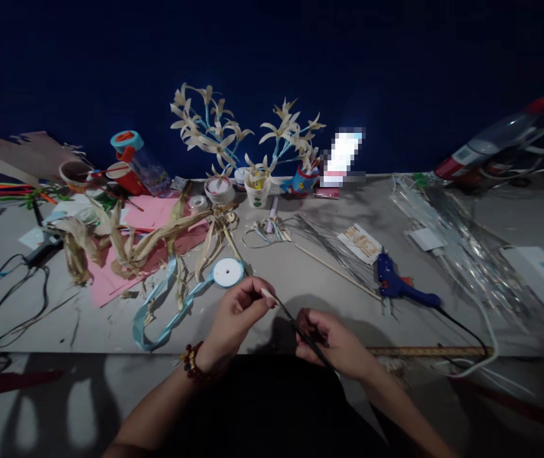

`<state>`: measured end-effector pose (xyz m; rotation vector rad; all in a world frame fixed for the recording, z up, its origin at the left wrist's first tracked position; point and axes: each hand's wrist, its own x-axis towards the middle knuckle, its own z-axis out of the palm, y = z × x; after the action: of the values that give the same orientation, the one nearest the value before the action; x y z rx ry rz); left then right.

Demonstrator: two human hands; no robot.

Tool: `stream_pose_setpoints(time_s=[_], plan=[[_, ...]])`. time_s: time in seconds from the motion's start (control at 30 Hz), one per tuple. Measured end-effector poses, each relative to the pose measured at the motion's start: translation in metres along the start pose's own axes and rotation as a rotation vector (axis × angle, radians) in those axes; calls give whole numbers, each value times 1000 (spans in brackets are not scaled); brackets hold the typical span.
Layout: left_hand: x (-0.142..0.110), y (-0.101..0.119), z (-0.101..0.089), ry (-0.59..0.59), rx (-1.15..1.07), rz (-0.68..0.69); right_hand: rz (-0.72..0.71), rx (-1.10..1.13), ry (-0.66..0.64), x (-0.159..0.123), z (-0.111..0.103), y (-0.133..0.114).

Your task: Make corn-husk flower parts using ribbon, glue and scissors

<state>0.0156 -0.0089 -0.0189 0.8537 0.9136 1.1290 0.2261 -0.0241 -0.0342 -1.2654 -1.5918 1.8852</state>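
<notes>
My left hand, with a beaded bracelet at the wrist, pinches a small pale pointed piece between thumb and fingertips. Closed around a slender dark stick-like tool is my right hand; the tool's thin end meets the pale piece, and its exact kind is not clear. Just beyond my left hand lies a white spool of light blue ribbon, loosely unrolled. Small blue-wrapped stems and a thin wooden stick lie farther back.
Pale husk flowers stand in cups at the back. Dried husks cover pink paper on the left. Right of centre are thin wires and a blue glue gun with its cord. A bottle leans at far right.
</notes>
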Motion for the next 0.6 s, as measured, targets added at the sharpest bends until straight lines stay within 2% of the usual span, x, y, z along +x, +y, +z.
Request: stream_pose_setpoints(time_s=[0.6], plan=[[2,5,4,20,40,-14,-30,-43,42,0,0,5]])
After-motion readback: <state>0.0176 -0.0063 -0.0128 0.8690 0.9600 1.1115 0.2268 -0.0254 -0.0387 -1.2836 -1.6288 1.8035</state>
